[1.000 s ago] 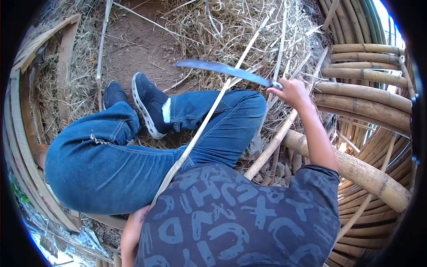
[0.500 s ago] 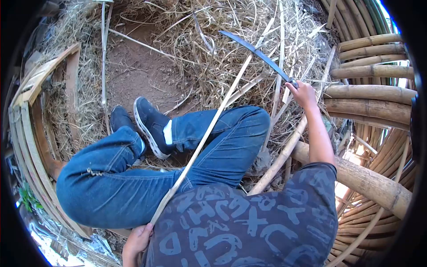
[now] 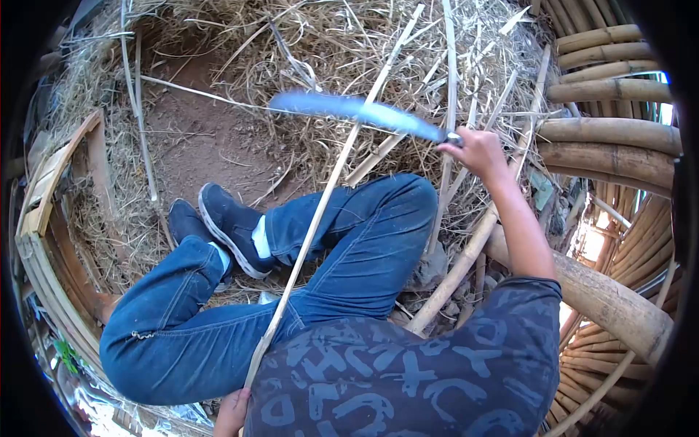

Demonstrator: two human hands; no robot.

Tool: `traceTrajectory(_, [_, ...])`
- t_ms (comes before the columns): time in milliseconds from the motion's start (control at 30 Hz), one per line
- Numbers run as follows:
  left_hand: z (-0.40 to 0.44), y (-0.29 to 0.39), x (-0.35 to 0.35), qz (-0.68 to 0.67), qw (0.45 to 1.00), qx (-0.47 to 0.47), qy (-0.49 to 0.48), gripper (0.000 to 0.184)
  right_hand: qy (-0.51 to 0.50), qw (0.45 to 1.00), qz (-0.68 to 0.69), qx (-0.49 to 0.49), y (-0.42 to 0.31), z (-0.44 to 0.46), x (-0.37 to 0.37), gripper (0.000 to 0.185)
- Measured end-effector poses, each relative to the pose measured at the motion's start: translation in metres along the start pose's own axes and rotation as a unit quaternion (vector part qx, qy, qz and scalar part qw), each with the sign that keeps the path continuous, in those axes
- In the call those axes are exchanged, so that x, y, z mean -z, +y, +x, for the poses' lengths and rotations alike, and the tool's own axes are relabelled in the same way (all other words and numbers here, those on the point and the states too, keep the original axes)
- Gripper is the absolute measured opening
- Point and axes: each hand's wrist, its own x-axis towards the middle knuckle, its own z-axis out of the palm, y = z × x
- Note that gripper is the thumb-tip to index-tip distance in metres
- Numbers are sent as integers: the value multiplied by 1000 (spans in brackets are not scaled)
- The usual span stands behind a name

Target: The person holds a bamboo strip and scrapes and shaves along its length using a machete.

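Note:
A long curved knife (image 3: pixel 357 111) is in my right hand (image 3: pixel 477 151), its fingers wrapped round the handle. The blade points left, blurred by motion, and crosses over a long thin bamboo strip (image 3: pixel 329 191). That strip runs diagonally from the straw down across my lap. My left hand (image 3: pixel 233 410), low beside my shirt, is closed on the strip's lower end; part of this hand is cut off by the frame's bottom edge. Under the blade, a short split piece (image 3: pixel 375 159) lies on the straw near my knee.
Thick bamboo poles (image 3: pixel 611 138) are stacked at the right, with one large pole (image 3: pixel 619 300) beside my right arm. Shavings and straw (image 3: pixel 233 36) cover much of the ground around bare soil (image 3: pixel 211 146). A slatted wooden frame (image 3: pixel 54 284) stands at the left.
The blade has swung from pointing up-left, near the strip's upper part, to nearly level and lower across it. My left hand keeps hold of the strip. The view has shifted slightly.

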Motion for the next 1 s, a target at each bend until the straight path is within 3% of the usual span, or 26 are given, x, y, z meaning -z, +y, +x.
traceTrajectory(33, [2,-9,0,-1,1000,-1,-2,40,-9,998,-11,64,1,3,-3,63])
traceTrajectory(67, [1,-15,1,1,1000,-4,-3,41,-49,998,-2,28,13,2,-14,60])
traceTrajectory(100, [1,-17,1,-3,1000,-6,-4,42,7,996,56,-71,27,-2,-25,60])
traceTrajectory(167, [1,-19,-4,-17,1000,-11,-6,45,20,995,-28,-94,56,-4,-33,61])
traceTrajectory(200, [7,-25,-7,-21,1000,-14,-6,46,-58,986,36,-151,24,4,-8,64])
traceTrajectory(233, [8,-38,-10,-14,1000,-17,-9,48,19,999,-17,-36,7,6,0,64])
traceTrajectory(300, [13,-67,-16,9,1000,-30,-2,52,10,998,-1,68,4,9,6,64])
traceTrajectory(333, [8,-73,-11,8,1000,-21,6,52,-10,998,63,3,24,5,-3,63])
traceTrajectory(367, [6,-61,-5,6,1000,-19,11,52,0,993,-4,-120,33,3,4,58])
traceTrajectory(433, [0,-25,-2,-66,997,9,-41,53,-74,977,-96,-176,64,-7,-5,58])
traceTrajectory(467, [0,-2,-1,-103,993,34,-43,53,-92,975,42,-199,28,4,19,62])
traceTrajectory(500, [3,-5,-6,-100,993,32,-55,53,12,996,-32,-81,10,2,21,62])
traceTrajectory(567, [23,-32,-11,-58,998,0,-37,54,-100,995,-18,-16,17,4,21,59])
traceTrajectory(600, [19,-47,-8,-37,999,-5,-22,55,-2,998,57,-8,36,2,14,59])
traceTrajectory(633, [17,-60,-10,-40,999,-13,-15,54,25,989,-18,-142,53,-1,14,62])
traceTrajectory(700, [12,-41,-6,-67,998,-10,-15,53,-30,963,-168,-207,89,-8,8,64])
traceTrajectory(733, [14,-35,-8,-82,996,-9,-16,53,-113,952,-9,-283,68,-2,22,62])
traceTrajectory(767, [15,-33,-8,-83,996,-10,-20,52,47,989,-65,-121,40,-2,35,61])
traceTrajectory(833, [22,-36,-8,-79,997,-17,-15,51,47,999,13,-24,22,2,49,61])
traceTrajectory(900, [20,-41,-7,-79,997,-18,-12,51,-64,998,6,-11,13,15,49,62])
traceTrajectory(933, [18,-41,-6,-88,996,-19,-11,50,-76,994,-14,-74,12,21,46,62])
traceTrajectory(967, [15,-36,-5,-107,994,-22,-12,50,-8,990,-61,-124,45,17,21,66])
traceTrajectory(1000, [13,-28,-6,-137,990,-22,-15,50,-6,977,-82,-198,67,7,17,67])
